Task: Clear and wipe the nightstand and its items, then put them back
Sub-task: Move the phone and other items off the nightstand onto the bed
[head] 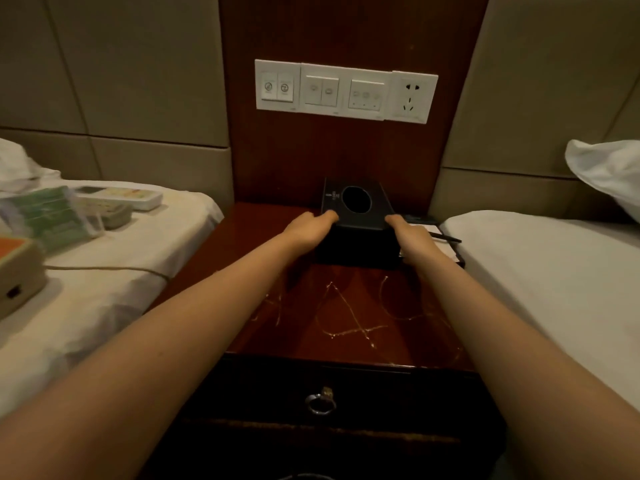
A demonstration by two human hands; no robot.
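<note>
1. Tissue box [358, 242]: black, with an oval opening in its top. It stands at the back of the nightstand, close to the wooden wall panel.
2. Left hand [308, 232]: on the box's left side, thumb laid on the near top corner. The fingers curve round the side, and their tips are hidden.
3. Right hand [414, 237]: mirrors the left on the box's right side, thumb on the top edge and fingers clasped against the side. The box is clamped between the two hands.
4. Nightstand [346, 306]: glossy reddish-brown top with pale scratch marks in front of the box.
5. Drawer ring pull [320, 401]: metal, on the dark front below the top.
6. Black tray with white paper [450, 252]: just right of the box, partly behind the right hand, with a dark pen [448, 238] lying across it.
7. Left bed [121, 289]: carries a white remote [121, 195], a green packet [48, 216] and a beige telephone [17, 271] with its cord [104, 268].
8. Right bed [554, 271]: white sheet, with a pillow [606, 171] at its head.
9. Switch panel [346, 91]: white plates and one socket, on the wall above the box.
</note>
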